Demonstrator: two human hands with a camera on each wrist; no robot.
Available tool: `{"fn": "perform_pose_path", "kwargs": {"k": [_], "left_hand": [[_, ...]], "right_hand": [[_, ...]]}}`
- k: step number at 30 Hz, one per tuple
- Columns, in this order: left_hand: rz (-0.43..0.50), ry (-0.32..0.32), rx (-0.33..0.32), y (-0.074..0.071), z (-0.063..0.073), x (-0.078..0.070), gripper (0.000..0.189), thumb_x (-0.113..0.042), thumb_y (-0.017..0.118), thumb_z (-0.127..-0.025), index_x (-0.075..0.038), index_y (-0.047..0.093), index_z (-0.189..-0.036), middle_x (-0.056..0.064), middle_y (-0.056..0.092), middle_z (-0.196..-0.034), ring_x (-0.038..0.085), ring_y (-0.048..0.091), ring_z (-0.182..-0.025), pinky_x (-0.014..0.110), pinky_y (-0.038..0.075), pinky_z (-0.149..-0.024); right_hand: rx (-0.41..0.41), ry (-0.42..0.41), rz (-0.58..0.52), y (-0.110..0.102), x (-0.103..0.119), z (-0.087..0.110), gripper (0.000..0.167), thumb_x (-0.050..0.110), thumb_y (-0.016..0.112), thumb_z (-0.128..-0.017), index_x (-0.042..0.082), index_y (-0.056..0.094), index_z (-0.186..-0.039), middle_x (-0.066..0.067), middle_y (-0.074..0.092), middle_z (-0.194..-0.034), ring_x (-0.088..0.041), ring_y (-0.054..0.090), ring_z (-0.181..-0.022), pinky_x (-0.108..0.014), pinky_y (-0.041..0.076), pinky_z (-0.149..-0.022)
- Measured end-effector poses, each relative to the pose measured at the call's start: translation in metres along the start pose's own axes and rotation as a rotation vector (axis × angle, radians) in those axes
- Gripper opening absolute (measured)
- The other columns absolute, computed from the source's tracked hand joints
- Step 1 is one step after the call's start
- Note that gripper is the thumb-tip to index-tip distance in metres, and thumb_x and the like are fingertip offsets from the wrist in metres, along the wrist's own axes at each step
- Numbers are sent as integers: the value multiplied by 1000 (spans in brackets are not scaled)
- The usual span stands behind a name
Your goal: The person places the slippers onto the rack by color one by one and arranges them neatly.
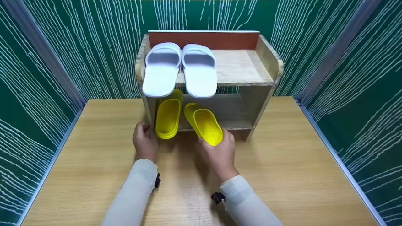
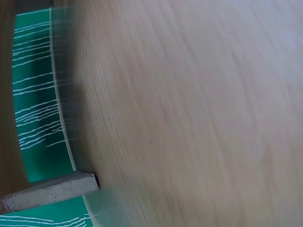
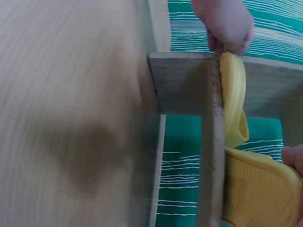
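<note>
A yellow closed-toe slipper [image 1: 208, 125] is held by its heel in my right hand [image 1: 221, 152], thumb on one side and fingers on the other. Its toe points into the lower shelf, tilted left. Beside it the other yellow slipper [image 1: 168, 121] rests on that shelf, heel outward. My left hand [image 1: 145, 141] grips the lower left side of the small wooden shoe rack [image 1: 260, 100] with curled fingers, close to that slipper's heel. In the right wrist view both the left hand [image 3: 229, 26] and the held slipper [image 3: 260, 189] appear. The left wrist view misses the hand.
Two white slippers, a left one [image 1: 160, 75] and a right one [image 1: 200, 75], stand on the rack's top shelf, heels over its front edge. The rack stands on a wooden table [image 1: 282, 175]. Green walls [image 1: 361, 103] with white lines enclose the table.
</note>
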State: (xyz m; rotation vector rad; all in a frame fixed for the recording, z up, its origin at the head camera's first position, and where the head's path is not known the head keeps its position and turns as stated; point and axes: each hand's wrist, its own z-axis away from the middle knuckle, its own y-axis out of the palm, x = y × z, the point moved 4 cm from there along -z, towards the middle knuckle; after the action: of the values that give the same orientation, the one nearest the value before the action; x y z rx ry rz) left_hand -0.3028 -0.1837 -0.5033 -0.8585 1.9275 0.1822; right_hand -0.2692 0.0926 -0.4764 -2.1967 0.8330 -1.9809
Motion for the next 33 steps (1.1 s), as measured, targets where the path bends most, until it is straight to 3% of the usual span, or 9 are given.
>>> {"fn": "perform_pose_path", "kwargs": {"k": [9,22,33], "left_hand": [[5,11,3,2,-1,-2,9,5,63,-100,4,60,-109,21,64,-108,36,64,-107,47,54,-99],[-1,13,3,2,-1,1,10,6,63,-101,4,60,-110,20,64,-108,34,64,-107,47,54,-98],[6,-32,14,0,-1,2,11,4,62,-101,3,59,-112,19,63,-108,33,62,-107,46,52,-99]], "right_hand": [[27,21,-6,17,-8,-4,87,34,94,-75,4,52,-145,-12,53,-132,-28,59,-110,-43,55,-100],[28,-56,-52,28,-7,-9,84,32,97,-73,6,53,-140,-8,53,-129,-25,58,-111,-42,51,-104],[47,-43,1,16,-11,-1,99,37,96,-72,2,47,-151,-16,52,-144,-32,55,-127,-47,44,-115]]}}
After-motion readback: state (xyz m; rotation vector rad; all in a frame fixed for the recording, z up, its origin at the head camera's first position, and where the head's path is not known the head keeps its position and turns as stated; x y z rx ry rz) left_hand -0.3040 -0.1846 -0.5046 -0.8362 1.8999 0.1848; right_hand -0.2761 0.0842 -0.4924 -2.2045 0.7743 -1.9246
